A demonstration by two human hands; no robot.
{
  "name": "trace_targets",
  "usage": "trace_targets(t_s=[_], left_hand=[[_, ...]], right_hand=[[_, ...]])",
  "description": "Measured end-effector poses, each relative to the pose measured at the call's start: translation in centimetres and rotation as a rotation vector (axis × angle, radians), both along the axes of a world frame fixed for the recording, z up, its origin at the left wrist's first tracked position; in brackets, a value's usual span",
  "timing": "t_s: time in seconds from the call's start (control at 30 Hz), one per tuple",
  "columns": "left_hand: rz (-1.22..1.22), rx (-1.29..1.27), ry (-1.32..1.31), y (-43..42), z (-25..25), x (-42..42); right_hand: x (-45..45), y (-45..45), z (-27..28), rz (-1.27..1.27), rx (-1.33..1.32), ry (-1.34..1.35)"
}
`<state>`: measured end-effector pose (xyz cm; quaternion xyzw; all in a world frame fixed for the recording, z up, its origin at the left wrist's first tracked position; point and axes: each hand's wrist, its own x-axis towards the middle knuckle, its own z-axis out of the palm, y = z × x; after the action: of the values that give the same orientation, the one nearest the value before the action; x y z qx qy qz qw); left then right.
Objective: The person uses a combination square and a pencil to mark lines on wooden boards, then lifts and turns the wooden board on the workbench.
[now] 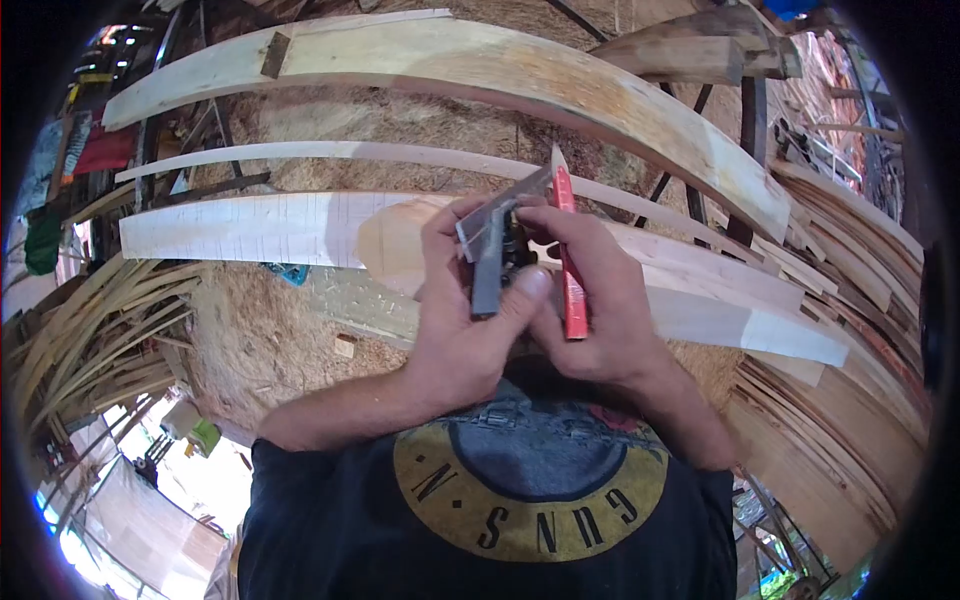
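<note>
Shavings all over the floor [280,370]. Heaped just off the left end of the board [240,225]: strips [80,330]. Stacked away to the right: planks [830,480]. Across the board's left part, thin drawn lines running between far edge and near edge. Beyond the far edge, 1 narrow lath [350,150], then 1 broad curved beam [450,55], dark-patched near its left end.

Over the board, well in from the left end, side by side: left hand [450,310], clamped round the metal tool [486,280], thumb laid toward its grey bar; right hand [605,285], fingers bent and gripping the red pencil [574,305]. Pencil just right of the tool, nearer the right hand. Long axis nearly straight away from the shirt [530,480], tip outermost, seen past the board's far edge. Bar almost parallel, thin blade slanting off toward the pencil's tip end. Right fingertips close by the tool's dark fitting; contact hard to make out. No telling whether blade and pencil touch, nor how high above the board.
</note>
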<state>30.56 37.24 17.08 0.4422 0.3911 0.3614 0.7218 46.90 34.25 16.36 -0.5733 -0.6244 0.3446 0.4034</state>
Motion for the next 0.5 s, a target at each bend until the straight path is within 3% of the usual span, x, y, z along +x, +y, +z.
trace_targets(t_s=[0.17,0.27,0.4,0.5], left_hand=[[-0.13,-0.094,-0.197,-0.6,-0.3,-0.3],[-0.32,-0.076,-0.16,-0.2,-0.1,-1.4],[-0.513,0.028,0.256,1.8,1.7,-5.0],[-0.312,0.339,0.552,2.6,0.3,-7.6]], right_hand=[[0.7,-0.2,0.2,0.004,-0.07,0.059],[0.9,-0.3,-0.2,-0.051,-0.099,0.066],[1.3,-0.5,-0.8,0.039,-0.026,-0.067],[0.7,-0.5,-1.5,0.111,0.012,-0.16]])
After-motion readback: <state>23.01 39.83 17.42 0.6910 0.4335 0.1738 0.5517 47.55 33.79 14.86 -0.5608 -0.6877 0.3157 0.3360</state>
